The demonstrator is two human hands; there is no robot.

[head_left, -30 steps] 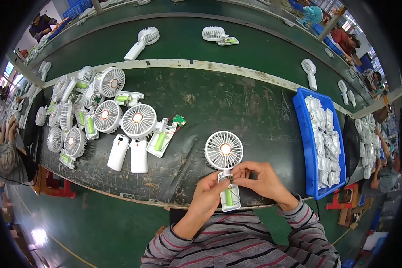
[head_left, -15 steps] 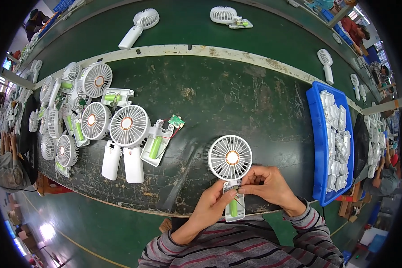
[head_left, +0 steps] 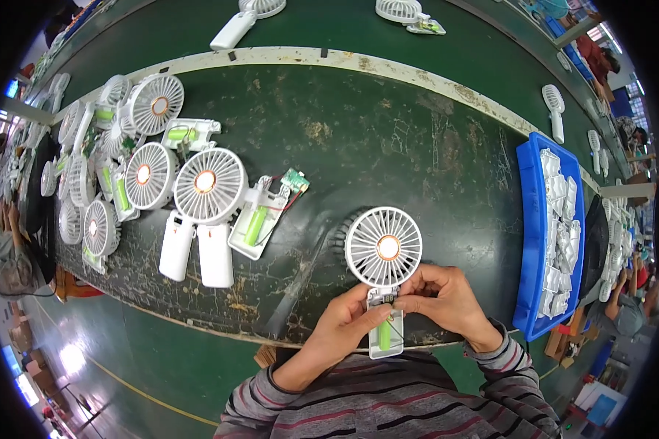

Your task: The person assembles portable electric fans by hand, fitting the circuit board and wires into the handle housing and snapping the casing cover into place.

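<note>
A white handheld fan (head_left: 384, 246) lies face up at the bench's front edge, its handle uncovered toward me. Inside the handle a green battery cell (head_left: 385, 334) and a thin wire show. My left hand (head_left: 346, 322) grips the handle from the left, thumb over its upper part. From the right, my right hand (head_left: 447, 301) pinches at the neck just below the fan head. The small parts between my fingertips are mostly covered. Left of my hands lies another opened fan (head_left: 210, 186), with a green circuit board (head_left: 296, 180) hanging on red wires.
More white fans (head_left: 151, 175) are heaped on the left of the dark bench (head_left: 388, 146). At the right stands a blue bin (head_left: 527, 241) of white plastic parts (head_left: 559, 219). Beyond a pale rail (head_left: 388, 71), further fans (head_left: 233, 31) lie on a green surface. Other people sit at both sides.
The view has shifted, so the far fans sit higher in the picture. Both hands stay at the fan's neck, with the fingers slightly moved.
</note>
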